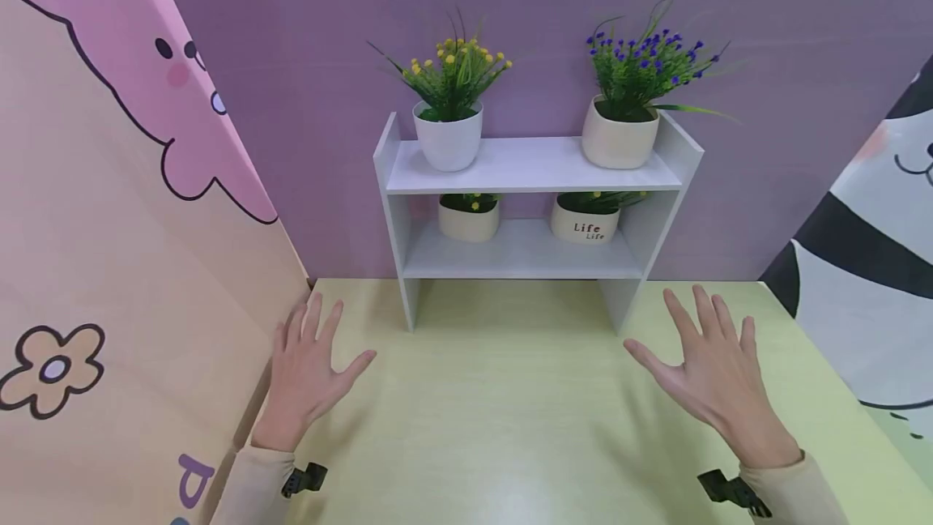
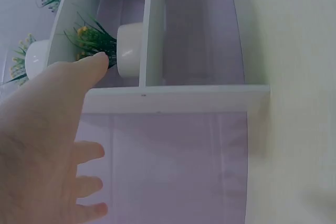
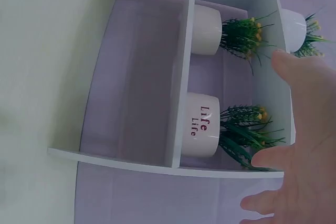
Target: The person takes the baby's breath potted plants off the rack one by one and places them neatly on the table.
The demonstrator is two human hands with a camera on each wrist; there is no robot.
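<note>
My left hand (image 1: 306, 375) is held over the table at the left with fingers spread, touching nothing. On the right, my right hand (image 1: 710, 375) hovers likewise, its fingers apart and holding nothing. Between and beyond them stands a white two-tier shelf (image 1: 535, 164). A white pot with yellow flowers (image 1: 448, 140) sits on its top left, and a cream pot with purple flowers (image 1: 619, 136) on its top right. Below are a plain cream pot (image 1: 469, 221) and a pot lettered "Life" (image 3: 200, 125), both with yellow-flowered plants seen in the wrist views.
The pale yellow table (image 1: 496, 411) runs up to a purple wall (image 1: 291, 63). A panel with a pink cartoon figure and a flower (image 1: 53, 369) rises at the left. A panda picture (image 1: 875, 266) stands at the right.
</note>
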